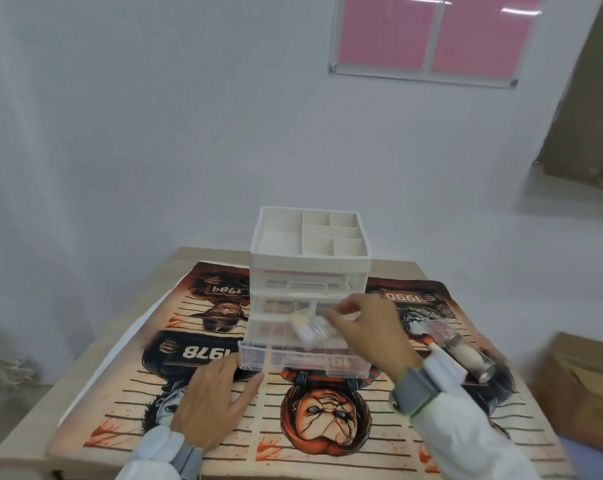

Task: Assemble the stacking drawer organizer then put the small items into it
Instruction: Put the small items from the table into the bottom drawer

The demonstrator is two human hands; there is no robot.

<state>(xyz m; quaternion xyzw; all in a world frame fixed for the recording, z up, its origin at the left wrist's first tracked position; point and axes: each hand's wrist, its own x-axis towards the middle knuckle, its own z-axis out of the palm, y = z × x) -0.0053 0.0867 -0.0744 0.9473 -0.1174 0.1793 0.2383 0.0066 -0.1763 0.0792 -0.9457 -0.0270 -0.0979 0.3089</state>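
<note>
drawer organizer [310, 258]: small tubes [308, 327] are pinched by the right hand [369, 327] over the pulled-out bottom drawer [303, 362], steadied by the spread left hand [213, 393]; tubes may be dropped outside it.

A plain indoor room, more like a bare office or a recording room than a lived-in home. White walls [189, 133] fill the upper half of the frame, unadorned save for a clear acrylic notice holder [428, 39] with pink sheets, bolted up at upper right. A small wooden bench [175, 268] sits at lower centre, covered by a printed horror-character cloth [327, 420]. Cardboard boxes show at the right edge, one leaning at upper right [591, 109], another low down [584, 393]. Which kind of room exactly cannot be told.
</note>
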